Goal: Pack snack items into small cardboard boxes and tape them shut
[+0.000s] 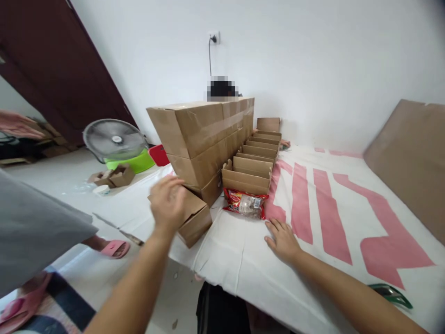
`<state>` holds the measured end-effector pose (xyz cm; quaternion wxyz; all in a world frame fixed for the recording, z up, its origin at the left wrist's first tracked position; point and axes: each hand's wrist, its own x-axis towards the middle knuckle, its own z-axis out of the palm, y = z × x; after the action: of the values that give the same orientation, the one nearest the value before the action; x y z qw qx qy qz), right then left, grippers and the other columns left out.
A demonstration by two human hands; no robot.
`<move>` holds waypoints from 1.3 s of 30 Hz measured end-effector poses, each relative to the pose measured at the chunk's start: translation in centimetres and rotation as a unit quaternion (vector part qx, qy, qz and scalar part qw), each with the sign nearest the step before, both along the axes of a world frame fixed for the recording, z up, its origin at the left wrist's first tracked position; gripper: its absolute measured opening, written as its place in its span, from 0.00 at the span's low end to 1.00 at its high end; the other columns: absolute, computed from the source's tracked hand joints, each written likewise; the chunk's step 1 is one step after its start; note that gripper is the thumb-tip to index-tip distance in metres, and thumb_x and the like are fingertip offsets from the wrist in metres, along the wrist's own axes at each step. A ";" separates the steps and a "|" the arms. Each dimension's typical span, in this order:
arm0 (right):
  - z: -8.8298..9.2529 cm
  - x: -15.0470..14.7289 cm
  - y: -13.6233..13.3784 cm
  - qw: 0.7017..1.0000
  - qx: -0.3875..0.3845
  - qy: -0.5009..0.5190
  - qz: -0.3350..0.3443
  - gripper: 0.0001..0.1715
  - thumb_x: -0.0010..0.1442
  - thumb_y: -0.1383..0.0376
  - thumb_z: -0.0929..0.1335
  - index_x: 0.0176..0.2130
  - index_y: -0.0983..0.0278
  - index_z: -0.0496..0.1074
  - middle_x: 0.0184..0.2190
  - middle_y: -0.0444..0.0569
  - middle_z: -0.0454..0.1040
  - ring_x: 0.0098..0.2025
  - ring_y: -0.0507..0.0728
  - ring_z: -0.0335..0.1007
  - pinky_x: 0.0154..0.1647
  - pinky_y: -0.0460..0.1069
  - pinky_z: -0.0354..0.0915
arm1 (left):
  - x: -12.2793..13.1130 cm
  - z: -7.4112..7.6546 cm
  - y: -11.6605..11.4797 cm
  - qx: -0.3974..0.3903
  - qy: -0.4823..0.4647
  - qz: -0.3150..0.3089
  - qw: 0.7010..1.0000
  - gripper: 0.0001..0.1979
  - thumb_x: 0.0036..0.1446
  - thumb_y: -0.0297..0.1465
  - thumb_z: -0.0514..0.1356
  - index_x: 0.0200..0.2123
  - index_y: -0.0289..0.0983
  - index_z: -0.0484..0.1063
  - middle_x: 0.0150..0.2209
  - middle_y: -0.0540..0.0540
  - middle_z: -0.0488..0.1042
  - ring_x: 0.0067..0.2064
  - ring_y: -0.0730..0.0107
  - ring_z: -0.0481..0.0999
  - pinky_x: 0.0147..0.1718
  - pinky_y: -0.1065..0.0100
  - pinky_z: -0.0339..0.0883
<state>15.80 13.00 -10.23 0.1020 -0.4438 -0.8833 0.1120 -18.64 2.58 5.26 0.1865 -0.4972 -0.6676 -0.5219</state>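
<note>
My left hand, slightly blurred, is at the upper left side of a small closed carton at the table's left edge; its fingers are bent, and what they hold, if anything, is hidden. My right hand lies on the white and pink cloth with its fingers apart and nothing in it. Just beyond it is a red and clear snack packet in front of a row of open cardboard boxes. Taped cartons form a stacked wall left of that row.
A green-handled tool lies near my right forearm. Large cardboard leans at the right. Behind the boxes another person's hand shows. On the left are a fan, small boxes and a person in pink sandals.
</note>
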 end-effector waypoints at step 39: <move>4.5 12.4 -5.3 0.987 -0.083 -0.027 0.137 0.25 0.66 0.61 0.59 0.59 0.61 0.69 0.60 0.56 0.68 0.63 0.64 0.62 0.64 0.63 0.57 | 13.4 -5.9 -6.5 -0.310 -0.208 -0.282 0.884 0.25 0.63 0.40 0.49 0.60 0.37 0.66 0.67 0.39 0.57 0.68 0.55 0.55 0.67 0.51 0.46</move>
<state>28.22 7.73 -5.76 0.0250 -0.3287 -0.9256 0.1859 -5.25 -3.89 -0.61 -0.2751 -0.5766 -0.6506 -0.4106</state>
